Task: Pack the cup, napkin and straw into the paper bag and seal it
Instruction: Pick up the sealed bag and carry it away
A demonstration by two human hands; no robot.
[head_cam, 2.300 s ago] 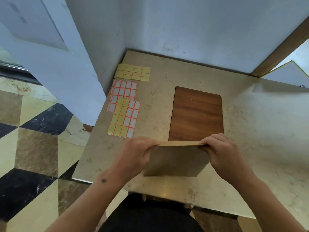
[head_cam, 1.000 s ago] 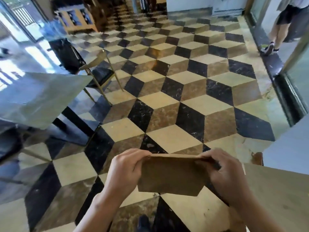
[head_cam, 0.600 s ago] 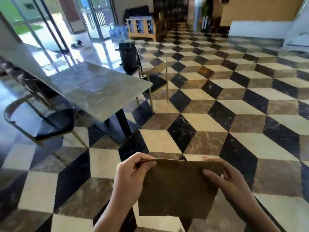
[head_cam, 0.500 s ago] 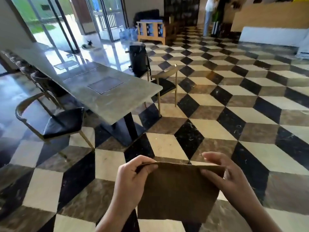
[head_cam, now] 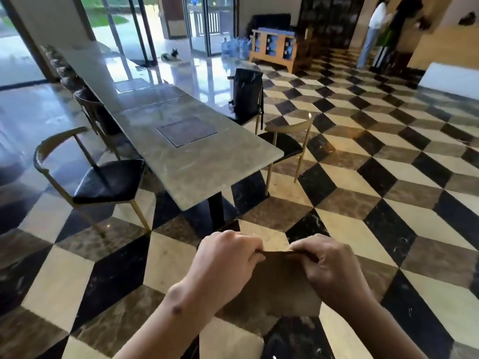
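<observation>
A brown paper bag [head_cam: 278,283] is held in mid-air at the lower centre of the frame, above the checkered floor [head_cam: 388,177] and resting on no surface. Its top edge is pinched from both sides: the left hand [head_cam: 228,265] is curled over the upper left corner, and the right hand [head_cam: 329,268] is curled over the upper right, with the fingertips of both brought close together along the fold. Both grips are closed tight on the paper, with nothing else held.

The cup, napkin and straw are not visible; whether they are inside the bag cannot be told. The bag looks flat, so it is judged that the mouth is being folded or creased, with no seal visible.

Several risks are suggested. With no support beneath the bag, the paper could be torn at the top if the two pinches are pulled apart. The fold could be made crooked, since it is being formed freehand. If the bag is in fact empty, it could be closed before anything is packed. A marble table [head_cam: 197,161] stands in the centre left of the frame, well apart from the bag.
</observation>
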